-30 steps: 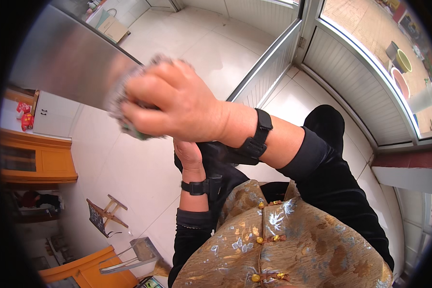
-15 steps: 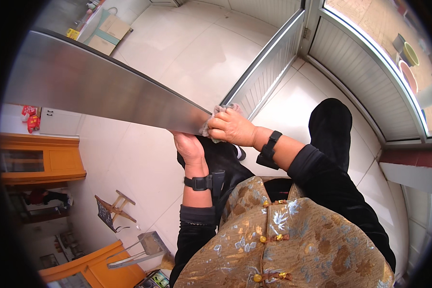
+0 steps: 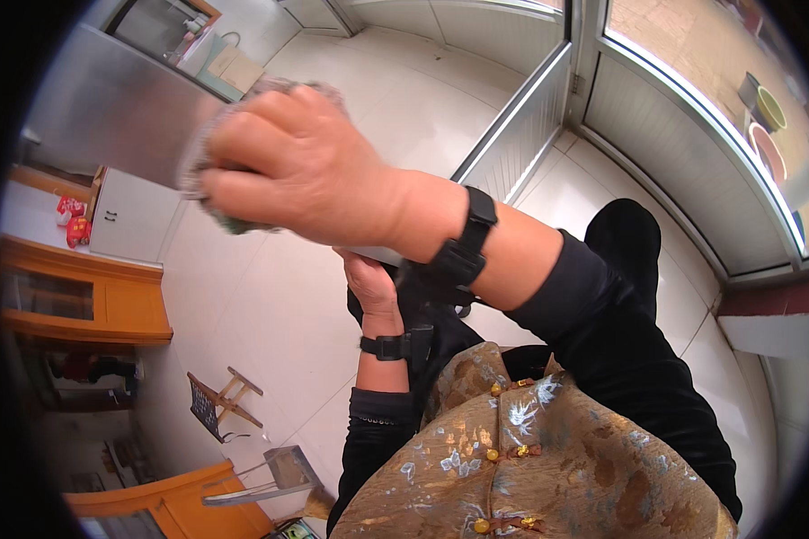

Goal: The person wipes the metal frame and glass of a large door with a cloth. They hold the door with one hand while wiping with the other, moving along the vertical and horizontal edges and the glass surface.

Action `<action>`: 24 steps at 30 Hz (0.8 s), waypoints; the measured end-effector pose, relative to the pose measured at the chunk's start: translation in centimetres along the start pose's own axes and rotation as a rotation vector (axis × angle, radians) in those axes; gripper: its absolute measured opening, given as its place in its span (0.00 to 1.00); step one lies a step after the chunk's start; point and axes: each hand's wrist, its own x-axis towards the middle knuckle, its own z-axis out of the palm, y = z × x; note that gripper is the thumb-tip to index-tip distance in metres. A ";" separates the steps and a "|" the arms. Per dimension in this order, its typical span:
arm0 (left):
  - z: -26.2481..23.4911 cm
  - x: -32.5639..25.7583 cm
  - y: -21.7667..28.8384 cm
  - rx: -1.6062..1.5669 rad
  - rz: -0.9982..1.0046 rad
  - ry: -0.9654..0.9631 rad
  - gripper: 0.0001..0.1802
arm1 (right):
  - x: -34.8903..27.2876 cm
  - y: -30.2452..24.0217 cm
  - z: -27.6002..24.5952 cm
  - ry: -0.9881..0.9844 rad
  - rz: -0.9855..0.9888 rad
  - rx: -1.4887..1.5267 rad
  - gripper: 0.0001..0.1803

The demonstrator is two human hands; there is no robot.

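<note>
A long panel with a smooth, grey metallic face runs from the upper left toward the middle. My right hand is raised across it, large in view, its fingers closed on a crumpled greyish cloth. The cloth lies over the panel's face as seen from above; whether it presses on it I cannot tell. Below my right wrist, my left hand is at the panel's near end, palm turned up. Its fingers are hidden behind the panel and my right arm. A black band circles each wrist.
An open white door leaf and a framed panelled wall stand to the right. On the left are orange wooden cabinets, a white cabinet and red packages. A folding stool and a grey chair stand lower left.
My right hand has moved with the cloth up and left along the panel, from its near end. My left hand has stayed at the near end. The view has shifted slightly.
</note>
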 end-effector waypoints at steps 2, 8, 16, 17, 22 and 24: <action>0.2 -0.6 0.1 0.068 0.007 0.072 0.35 | -2.3 -0.2 -0.8 -0.078 0.034 0.032 0.11; 1.0 -1.1 0.2 -0.040 -0.018 0.120 0.37 | -12.3 -0.4 -3.5 -0.334 0.198 0.119 0.10; 0.0 -0.6 -1.1 0.031 0.021 0.143 0.37 | -23.0 -1.2 -6.5 -0.679 0.413 0.135 0.10; 0.0 -0.6 -1.1 0.037 0.022 0.138 0.37 | -23.7 -1.3 -6.8 -0.732 0.446 0.109 0.11; 0.7 -0.8 -0.4 0.035 0.029 0.142 0.35 | -20.6 -1.3 -7.5 -0.756 0.495 0.102 0.12; 1.2 -0.8 -0.3 0.055 0.085 0.166 0.34 | -16.1 -0.6 -7.1 -0.586 0.475 0.140 0.14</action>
